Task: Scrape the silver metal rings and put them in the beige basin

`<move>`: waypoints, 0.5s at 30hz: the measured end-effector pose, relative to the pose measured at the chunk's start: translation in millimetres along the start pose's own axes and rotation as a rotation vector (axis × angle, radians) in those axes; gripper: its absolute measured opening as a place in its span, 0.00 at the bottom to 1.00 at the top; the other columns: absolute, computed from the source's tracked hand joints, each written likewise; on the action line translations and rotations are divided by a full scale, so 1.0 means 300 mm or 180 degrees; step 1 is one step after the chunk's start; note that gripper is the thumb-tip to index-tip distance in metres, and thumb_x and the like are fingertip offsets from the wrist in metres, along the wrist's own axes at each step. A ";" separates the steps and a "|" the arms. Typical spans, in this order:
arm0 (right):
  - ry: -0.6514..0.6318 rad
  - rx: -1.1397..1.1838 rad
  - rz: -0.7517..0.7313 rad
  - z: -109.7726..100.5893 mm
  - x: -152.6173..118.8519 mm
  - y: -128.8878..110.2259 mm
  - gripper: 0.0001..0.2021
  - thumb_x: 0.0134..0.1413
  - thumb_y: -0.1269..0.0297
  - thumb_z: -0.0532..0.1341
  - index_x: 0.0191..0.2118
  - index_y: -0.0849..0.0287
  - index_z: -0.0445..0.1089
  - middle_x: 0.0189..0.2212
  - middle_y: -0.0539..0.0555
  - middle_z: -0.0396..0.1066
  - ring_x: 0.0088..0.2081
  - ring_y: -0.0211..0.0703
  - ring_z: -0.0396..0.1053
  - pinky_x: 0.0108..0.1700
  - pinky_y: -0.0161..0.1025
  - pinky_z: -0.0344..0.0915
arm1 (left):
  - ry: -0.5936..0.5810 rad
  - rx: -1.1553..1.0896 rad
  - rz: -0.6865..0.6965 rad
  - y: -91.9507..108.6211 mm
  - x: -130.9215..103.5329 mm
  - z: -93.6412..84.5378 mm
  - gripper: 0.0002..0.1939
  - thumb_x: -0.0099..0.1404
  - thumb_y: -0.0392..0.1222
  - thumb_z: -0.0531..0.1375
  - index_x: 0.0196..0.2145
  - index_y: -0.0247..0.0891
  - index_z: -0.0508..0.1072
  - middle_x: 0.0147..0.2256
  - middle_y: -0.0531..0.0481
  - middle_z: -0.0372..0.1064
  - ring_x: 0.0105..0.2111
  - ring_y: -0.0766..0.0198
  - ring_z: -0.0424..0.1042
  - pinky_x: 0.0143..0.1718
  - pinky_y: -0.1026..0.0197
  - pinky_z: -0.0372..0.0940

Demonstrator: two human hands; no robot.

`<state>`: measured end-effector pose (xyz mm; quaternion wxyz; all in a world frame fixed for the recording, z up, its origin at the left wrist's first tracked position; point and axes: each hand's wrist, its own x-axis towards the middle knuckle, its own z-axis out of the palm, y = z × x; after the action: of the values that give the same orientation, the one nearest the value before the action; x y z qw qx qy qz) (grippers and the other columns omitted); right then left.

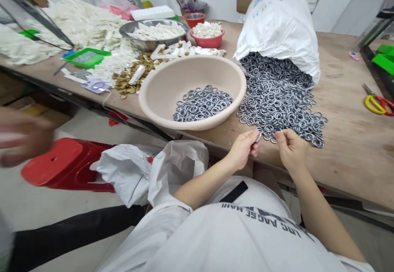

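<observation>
At the table's front edge, my left hand [242,149] pinches a grey metal ring [259,135] between thumb and fingers. My right hand [292,152] is closed in a pinch just to the right; what its fingertips hold is too small to name. Both hands are in front of a loose pile of grey rings [277,103], which spills out of a large white sack [280,25] lying on the table. To the left of the pile stands a wide beige basin [154,99] with many similar rings [205,104] gathered in its bottom.
Scissors [377,102] with red and yellow handles lie at right. Heaps of white pieces [83,21], a metal bowl [123,31] and a pink bowl [209,41] stand behind the basin. Another person's blurred hand [24,136] is at left, near a red stool [58,161].
</observation>
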<state>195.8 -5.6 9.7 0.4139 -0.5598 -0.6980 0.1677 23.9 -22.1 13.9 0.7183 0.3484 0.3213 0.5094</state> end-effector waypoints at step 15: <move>-0.0546 -0.0494 0.0031 0.077 -0.047 0.041 0.20 0.64 0.45 0.54 0.34 0.56 0.71 0.23 0.51 0.71 0.27 0.43 0.64 0.31 0.37 0.52 | 0.0007 0.0766 0.0449 -0.034 0.088 -0.117 0.19 0.58 0.50 0.67 0.39 0.33 0.74 0.33 0.49 0.70 0.30 0.68 0.64 0.35 0.62 0.60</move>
<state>186.6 -9.4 -18.3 0.3073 -0.5771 -0.7390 0.1624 7.7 6.8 -16.6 0.6334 0.4532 0.3556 0.5167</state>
